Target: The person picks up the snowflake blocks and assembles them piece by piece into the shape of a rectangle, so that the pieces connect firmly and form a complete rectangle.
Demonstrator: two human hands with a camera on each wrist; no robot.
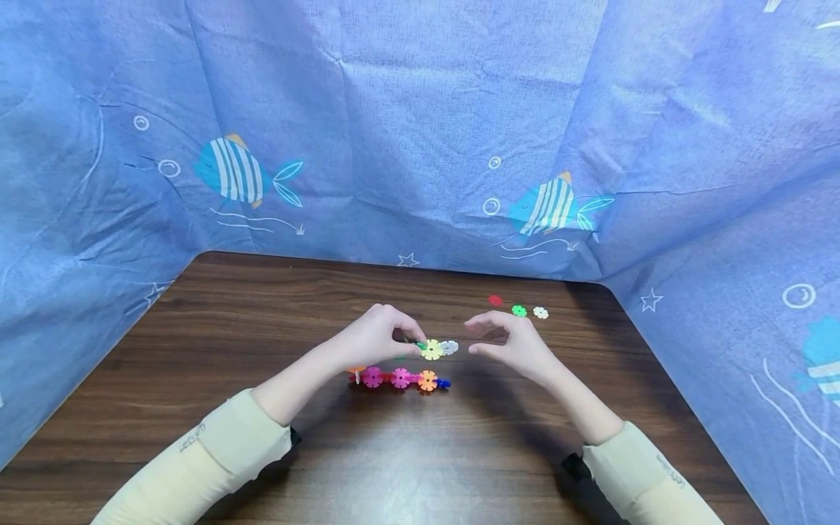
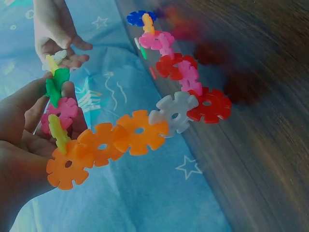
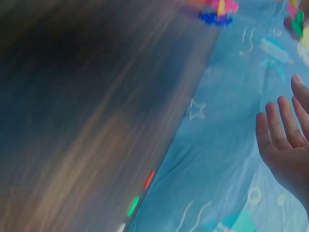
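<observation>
A long chain of interlocking plastic snowflake discs (image 2: pixel 141 133) curves round from my left hand (image 1: pixel 380 332) to a blue disc (image 1: pixel 444 383) at its far end. Thumb and fingers of that hand pinch the chain around a green disc (image 2: pixel 58 86). Past the fingertips a pale yellow disc (image 1: pixel 432 350) and a whitish disc (image 1: pixel 449 348) are joined on. Just right of the whitish disc is my right hand (image 1: pixel 515 343), thumb and fingers spread apart, holding nothing. Orange, pink, red and clear discs make up the rest of the chain.
Three loose discs lie towards the back right of the brown wooden table (image 1: pixel 262 306): a red one (image 1: pixel 495 300), a green one (image 1: pixel 519 310) and a white one (image 1: pixel 541 313). A blue fish-patterned cloth (image 1: pixel 420 146) hangs behind and beside the table.
</observation>
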